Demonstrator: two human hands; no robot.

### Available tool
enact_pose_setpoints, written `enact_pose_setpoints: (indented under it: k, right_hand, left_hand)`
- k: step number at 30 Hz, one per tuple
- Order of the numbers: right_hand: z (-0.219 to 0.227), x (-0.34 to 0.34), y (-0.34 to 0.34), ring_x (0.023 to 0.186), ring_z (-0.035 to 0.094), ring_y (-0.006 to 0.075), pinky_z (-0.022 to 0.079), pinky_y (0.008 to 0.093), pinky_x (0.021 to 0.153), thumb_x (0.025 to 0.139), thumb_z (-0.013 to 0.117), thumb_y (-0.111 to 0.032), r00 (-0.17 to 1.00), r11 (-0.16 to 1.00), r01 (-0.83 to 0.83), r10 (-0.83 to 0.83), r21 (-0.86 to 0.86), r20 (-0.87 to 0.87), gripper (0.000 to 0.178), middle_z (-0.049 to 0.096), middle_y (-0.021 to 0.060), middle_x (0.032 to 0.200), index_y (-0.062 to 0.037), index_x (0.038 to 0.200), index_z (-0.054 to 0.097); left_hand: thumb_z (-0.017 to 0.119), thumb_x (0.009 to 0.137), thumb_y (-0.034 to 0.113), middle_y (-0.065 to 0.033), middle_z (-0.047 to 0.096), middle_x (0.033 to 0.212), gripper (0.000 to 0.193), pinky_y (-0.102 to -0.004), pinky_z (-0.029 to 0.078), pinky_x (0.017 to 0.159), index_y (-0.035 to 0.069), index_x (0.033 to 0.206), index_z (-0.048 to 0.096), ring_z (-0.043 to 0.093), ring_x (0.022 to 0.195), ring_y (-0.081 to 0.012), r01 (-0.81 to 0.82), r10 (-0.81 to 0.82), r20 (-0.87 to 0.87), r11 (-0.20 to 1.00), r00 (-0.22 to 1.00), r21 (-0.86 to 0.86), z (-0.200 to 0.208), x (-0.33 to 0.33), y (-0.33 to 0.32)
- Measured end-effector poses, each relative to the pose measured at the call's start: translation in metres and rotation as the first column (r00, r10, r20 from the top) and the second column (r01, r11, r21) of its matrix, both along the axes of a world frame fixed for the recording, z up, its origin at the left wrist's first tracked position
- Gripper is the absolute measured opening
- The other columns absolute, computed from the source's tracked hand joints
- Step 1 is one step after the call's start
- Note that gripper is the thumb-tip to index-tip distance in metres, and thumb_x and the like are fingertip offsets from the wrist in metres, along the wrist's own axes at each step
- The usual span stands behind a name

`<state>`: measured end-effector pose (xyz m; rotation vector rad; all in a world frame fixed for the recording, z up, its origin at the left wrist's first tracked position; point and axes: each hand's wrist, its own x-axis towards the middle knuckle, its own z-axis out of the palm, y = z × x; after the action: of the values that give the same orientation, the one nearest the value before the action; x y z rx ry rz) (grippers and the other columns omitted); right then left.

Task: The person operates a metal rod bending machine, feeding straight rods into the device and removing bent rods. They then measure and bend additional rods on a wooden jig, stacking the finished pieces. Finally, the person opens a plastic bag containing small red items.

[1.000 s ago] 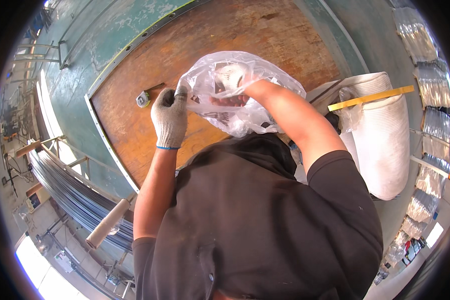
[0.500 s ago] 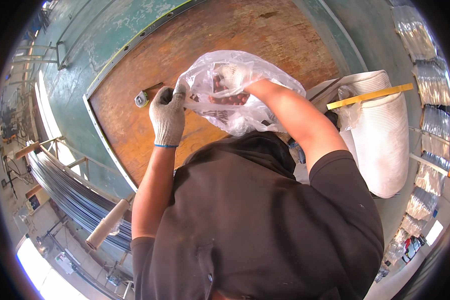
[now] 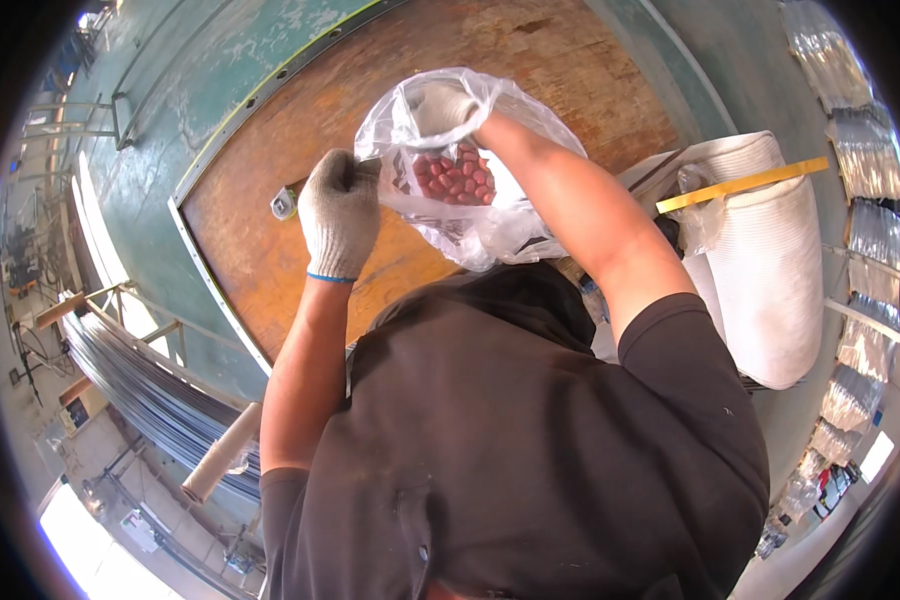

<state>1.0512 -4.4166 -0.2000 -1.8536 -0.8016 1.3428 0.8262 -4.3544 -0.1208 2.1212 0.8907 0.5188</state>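
Observation:
A clear plastic bag (image 3: 530,215) rests on the worn wooden tabletop in front of me. Small, rounded red-brown pieces (image 3: 455,177) are heaped inside; several show through its mouth. My left hand (image 3: 339,215), in a knitted work glove, pinches the bag's left edge with fingers closed. My right hand (image 3: 440,108), gloved as well, reaches in from the right and is at the bag's far side, beyond the pieces. Plastic and glare blur its fingers, so I cannot make out whether it holds anything.
A tape measure (image 3: 284,204) lies on the wooden tabletop (image 3: 260,260) left of my left hand. At the right stands a white ribbed roll (image 3: 770,260) with a yellow strip (image 3: 742,186) across it. Long metal rods (image 3: 155,390) and a cardboard-coloured tube (image 3: 222,452) are at lower left.
My right hand has moved away from me to the bag's far side, lifting plastic there. More red-brown pieces now show. My left hand keeps its pinch on the edge.

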Motion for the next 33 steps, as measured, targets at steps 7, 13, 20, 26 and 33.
enact_pose_setpoints:
  k: [7,13,20,26,33]
  right_hand:
    - [0.018,-0.032,-0.035,0.054,0.060,0.0230,0.051,0.0500,0.052,0.095,0.068,-0.031,0.978,0.858,-0.206,0.171,-0.470,-0.116,0.026,0.065,0.0069,0.067,-0.0100,0.087,0.080]
    - [0.000,-0.033,-0.038,0.052,0.059,0.0221,0.045,0.0468,0.050,0.096,0.065,-0.040,0.982,0.879,-0.166,0.104,-0.447,-0.160,0.034,0.065,0.0052,0.065,-0.0117,0.079,0.072]
    - [-0.064,-0.048,-0.029,0.044,0.055,0.0189,0.042,0.0379,0.045,0.095,0.067,-0.034,0.991,0.941,-0.133,0.135,-0.312,-0.016,0.036,0.069,0.0042,0.064,-0.0116,0.068,0.075]
    - [-0.044,-0.056,-0.016,0.055,0.066,0.0169,0.049,0.0414,0.049,0.104,0.061,-0.045,0.999,0.919,0.020,-0.036,-0.394,-0.031,0.034,0.076,0.0016,0.073,-0.0160,0.095,0.077]
    - [-0.026,-0.027,-0.027,0.052,0.061,0.0196,0.045,0.0391,0.048,0.108,0.047,-0.052,0.964,0.827,-0.140,-0.012,-0.545,-0.266,0.048,0.071,0.0042,0.072,-0.0161,0.092,0.075]
  left_hand:
    - [0.073,0.102,0.018,-0.0018,0.055,0.073,0.025,-0.0299,0.046,0.065,-0.002,0.088,0.066,0.046,0.072,-0.0088,-0.053,0.057,0.012,0.979,0.998,-0.196,-0.005,-0.005,0.006]
    - [0.075,0.102,0.018,-0.0001,0.054,0.075,0.025,-0.0288,0.043,0.066,0.001,0.088,0.065,0.045,0.073,-0.0084,-0.063,0.071,0.014,0.953,0.997,-0.297,-0.018,-0.009,0.009]
    - [0.077,0.101,0.022,-0.0028,0.057,0.072,0.030,-0.0307,0.044,0.065,-0.001,0.085,0.067,0.047,0.071,-0.0109,-0.100,0.108,0.020,0.968,0.994,-0.232,-0.025,-0.014,0.018]
    - [0.077,0.100,0.023,-0.0064,0.058,0.069,0.032,-0.0338,0.044,0.065,-0.002,0.083,0.068,0.049,0.068,-0.0141,-0.099,0.101,0.007,0.982,0.995,-0.160,-0.024,-0.015,0.024]
    - [0.077,0.102,0.022,-0.0030,0.058,0.073,0.028,-0.0302,0.046,0.065,-0.001,0.089,0.070,0.052,0.070,-0.0116,-0.164,0.171,0.002,0.947,0.985,-0.275,-0.022,-0.023,0.022]
